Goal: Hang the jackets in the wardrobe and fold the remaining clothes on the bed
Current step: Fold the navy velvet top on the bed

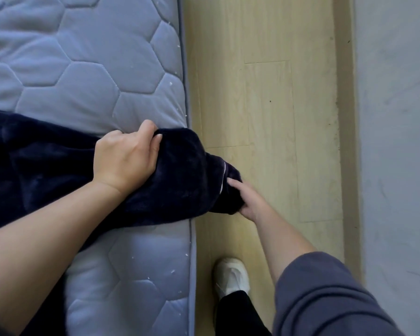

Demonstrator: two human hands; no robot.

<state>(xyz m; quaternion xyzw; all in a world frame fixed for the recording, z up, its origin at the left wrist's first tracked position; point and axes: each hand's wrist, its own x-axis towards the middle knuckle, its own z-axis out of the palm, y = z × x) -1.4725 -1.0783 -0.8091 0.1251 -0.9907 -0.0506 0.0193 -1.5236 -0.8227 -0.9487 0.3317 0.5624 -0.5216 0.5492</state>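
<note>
- The dark navy fleece garment point(46, 161) lies across the bed, its end spilling over the right edge toward the floor; a thin pale piping line shows near the hanging cuff.
- It looks plush and limp, probably light but bulky, so it should slump and bunch rather than hold a crease; seams and cuffs are likely the best places to grip.
- The left hand point(124, 156) presses on the cloth at the mattress edge, its fingers point(155, 140) curled closed over a fold.
- The right hand point(246, 198) pinches the hanging end, thumb on top and the rest hidden under the cloth.
- The mattress point(83, 57) is pale blue, quilted in hexagons, with a corded rim.
- Beyond it are a pale wood-plank floor point(264, 93), a white shoe point(232, 275) and a grey wall point(398, 117).
</note>
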